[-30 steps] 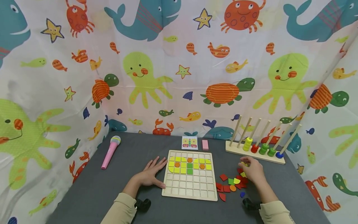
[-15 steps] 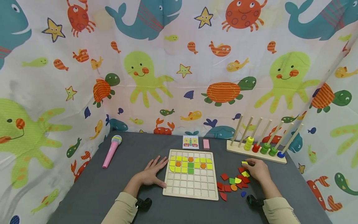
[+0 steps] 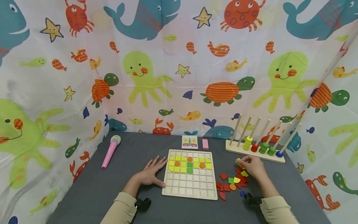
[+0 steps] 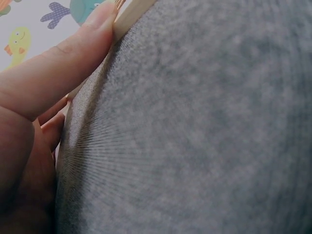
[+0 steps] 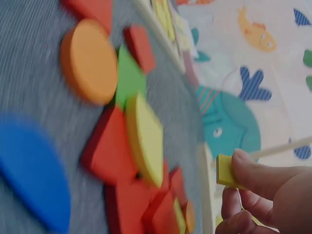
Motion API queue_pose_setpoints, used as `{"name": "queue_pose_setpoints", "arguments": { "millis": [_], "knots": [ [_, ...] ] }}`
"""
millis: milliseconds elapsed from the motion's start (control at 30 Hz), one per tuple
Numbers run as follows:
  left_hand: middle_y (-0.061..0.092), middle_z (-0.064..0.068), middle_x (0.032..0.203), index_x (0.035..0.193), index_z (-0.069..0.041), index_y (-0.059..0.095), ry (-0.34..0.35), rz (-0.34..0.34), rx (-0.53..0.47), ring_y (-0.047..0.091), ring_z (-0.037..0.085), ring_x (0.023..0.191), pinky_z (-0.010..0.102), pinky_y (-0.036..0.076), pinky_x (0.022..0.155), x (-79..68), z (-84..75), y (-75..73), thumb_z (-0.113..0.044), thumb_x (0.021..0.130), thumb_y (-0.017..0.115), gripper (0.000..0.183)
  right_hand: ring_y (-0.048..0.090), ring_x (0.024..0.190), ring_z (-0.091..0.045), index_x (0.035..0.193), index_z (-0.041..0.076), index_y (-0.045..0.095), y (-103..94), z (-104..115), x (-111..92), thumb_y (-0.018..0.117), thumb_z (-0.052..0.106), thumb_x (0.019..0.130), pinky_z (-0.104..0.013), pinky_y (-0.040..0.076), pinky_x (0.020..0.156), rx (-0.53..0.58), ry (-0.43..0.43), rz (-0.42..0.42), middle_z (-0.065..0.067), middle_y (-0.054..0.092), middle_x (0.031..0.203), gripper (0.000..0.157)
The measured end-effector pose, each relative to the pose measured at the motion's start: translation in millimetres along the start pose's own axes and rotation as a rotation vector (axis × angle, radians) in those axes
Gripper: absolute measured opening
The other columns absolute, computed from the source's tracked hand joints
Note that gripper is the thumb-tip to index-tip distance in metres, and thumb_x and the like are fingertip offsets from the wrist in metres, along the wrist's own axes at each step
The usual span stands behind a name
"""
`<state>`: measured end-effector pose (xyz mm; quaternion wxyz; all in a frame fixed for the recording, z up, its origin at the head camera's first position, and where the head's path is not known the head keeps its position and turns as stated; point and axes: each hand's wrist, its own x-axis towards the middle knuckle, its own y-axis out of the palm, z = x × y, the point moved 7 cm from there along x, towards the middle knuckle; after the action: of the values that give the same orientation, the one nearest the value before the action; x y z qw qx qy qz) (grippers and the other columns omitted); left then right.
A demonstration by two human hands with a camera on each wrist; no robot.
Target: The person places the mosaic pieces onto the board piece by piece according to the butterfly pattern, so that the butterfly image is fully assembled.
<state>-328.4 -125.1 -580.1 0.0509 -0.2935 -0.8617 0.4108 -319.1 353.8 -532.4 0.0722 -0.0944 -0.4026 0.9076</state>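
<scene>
My right hand [image 3: 254,166] pinches a small yellow tile [image 5: 224,170] between thumb and fingertips, just behind the pile of loose pieces. In the right wrist view, the pile holds red tiles [image 5: 111,148], an orange disc [image 5: 93,63], a green piece [image 5: 129,80] and a yellow rounded piece [image 5: 146,139]. A blue piece [image 3: 242,193] lies apart in front. My left hand [image 3: 152,173] lies with fingers spread at the left side of the wooden grid board [image 3: 190,189], its thumb touching the edge. Yellow, orange and green pieces fill part of the board's upper rows.
Behind the board lie a pattern card [image 3: 189,142] and a pink block [image 3: 205,144]. A wooden peg stand [image 3: 235,147] with coloured rings is at the back right. To the left lies a pink toy microphone [image 3: 111,152]. A printed sea-animal curtain [image 3: 179,121] surrounds the table.
My right hand has drawn the yellow tile slightly left and back, away from the pile's middle. An orange piece now shows below its fingers. My left hand has stayed at the board.
</scene>
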Motion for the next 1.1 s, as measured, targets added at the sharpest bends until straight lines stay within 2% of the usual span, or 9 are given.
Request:
{"name": "queue_pose_setpoints", "arguments": {
  "millis": [200, 333, 467, 633, 900, 1100],
  "knots": [
    [0.006, -0.005, 0.172, 0.164, -0.032, 0.015, -0.025, 0.007, 0.029, -0.010, 0.031, 0.157, 0.066, -0.004, 0.120, 0.4, 3.8, 1.3, -0.072, 0.065, 0.080, 0.125, 0.051, 0.063, -0.019, 0.093, 0.006, 0.071, 14.1, 30.8, -9.1, 0.076, 0.040, 0.091, -0.032, 0.042, 0.054, 0.087, -0.048, 0.028, -0.008, 0.063, 0.077, 0.035],
    [0.006, -0.005, 0.172, 0.164, -0.029, 0.014, -0.034, 0.018, 0.053, -0.011, 0.029, 0.157, 0.062, -0.004, 0.121, 2.4, 7.2, 3.8, -0.072, 0.065, 0.081, 0.126, 0.053, 0.071, -0.021, 0.094, 0.008, 0.074, 26.0, 51.7, -16.0, 0.076, 0.036, 0.091, -0.031, 0.043, 0.060, 0.108, -0.075, 0.034, -0.006, 0.067, 0.081, 0.029],
    [0.008, -0.001, 0.172, 0.164, -0.024, 0.017, -0.024, 0.021, 0.032, -0.009, 0.030, 0.157, 0.061, -0.004, 0.122, 0.3, 2.2, 1.8, -0.067, 0.067, 0.083, 0.125, 0.056, 0.081, -0.021, 0.097, 0.012, 0.078, 39.9, 71.8, -21.8, 0.074, 0.029, 0.094, -0.031, 0.045, 0.067, 0.094, -0.125, 0.045, -0.002, 0.072, 0.089, 0.018],
    [0.008, 0.000, 0.172, 0.164, -0.025, 0.017, -0.015, 0.016, 0.027, -0.009, 0.033, 0.157, 0.064, -0.004, 0.120, -2.6, -1.2, 0.0, -0.067, 0.069, 0.082, 0.122, 0.055, 0.077, -0.020, 0.097, 0.013, 0.079, 59.4, 95.8, -27.5, 0.073, 0.022, 0.095, -0.031, 0.046, 0.065, 0.071, -0.209, 0.062, -0.002, 0.072, 0.089, 0.011],
    [0.010, 0.001, 0.171, 0.164, -0.024, 0.018, -0.018, 0.008, 0.027, -0.008, 0.034, 0.157, 0.066, -0.003, 0.120, -4.0, -7.3, -3.3, -0.065, 0.069, 0.083, 0.121, 0.055, 0.076, -0.017, 0.088, 0.018, 0.078, 95.2, 115.0, -35.0, 0.075, 0.019, 0.092, -0.030, 0.046, 0.066, 0.083, -0.246, 0.106, 0.004, 0.070, 0.081, 0.005],
    [0.009, 0.001, 0.171, 0.164, -0.024, 0.018, -0.025, 0.020, 0.046, -0.007, 0.034, 0.157, 0.065, -0.001, 0.121, -2.0, -6.4, -2.8, -0.063, 0.070, 0.084, 0.121, 0.055, 0.078, -0.017, 0.090, 0.016, 0.079, 116.8, 125.4, -37.1, 0.076, 0.020, 0.092, -0.030, 0.048, 0.066, 0.094, -0.266, 0.147, 0.004, 0.070, 0.083, 0.006]
  ]
}}
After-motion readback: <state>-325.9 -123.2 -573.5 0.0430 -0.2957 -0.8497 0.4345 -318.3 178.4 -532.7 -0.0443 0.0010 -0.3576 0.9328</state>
